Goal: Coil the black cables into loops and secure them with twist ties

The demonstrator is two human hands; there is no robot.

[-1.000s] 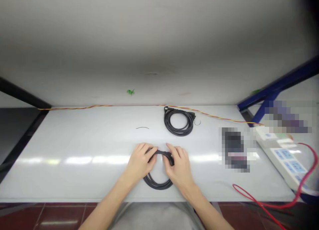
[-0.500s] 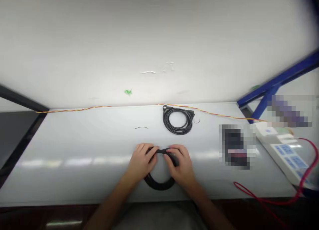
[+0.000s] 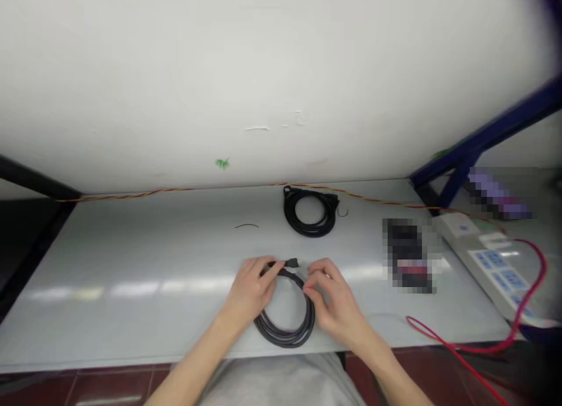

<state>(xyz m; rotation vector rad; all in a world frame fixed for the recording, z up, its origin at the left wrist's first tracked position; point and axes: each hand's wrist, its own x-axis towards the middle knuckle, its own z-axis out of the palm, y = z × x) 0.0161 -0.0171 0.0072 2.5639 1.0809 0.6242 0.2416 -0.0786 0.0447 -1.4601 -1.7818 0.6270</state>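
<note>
A black cable [image 3: 285, 340] lies coiled in a ring at the front of the grey table. My left hand [image 3: 254, 286] is closed around the left and upper-left part of this coil. A black plug [image 3: 292, 263] on a cable end sticks out to the right from under its fingertips. By the upper right of the coil is my right hand [image 3: 329, 294], its fingers curled and its fingertips pinched close to the cable. What they hold, if anything, is too small to tell.
A second coiled black cable [image 3: 311, 235] lies farther back. Short thin ties [image 3: 246, 225] lie near it. To the right are a blurred dark object [image 3: 404, 242], a white power strip [image 3: 461, 242] and a red cord [image 3: 483, 350]. A twisted red-yellow wire [image 3: 132, 194] runs along the wall.
My right hand has moved a little right, off the top of the coil. The black plug, covered before, now shows between my hands.
</note>
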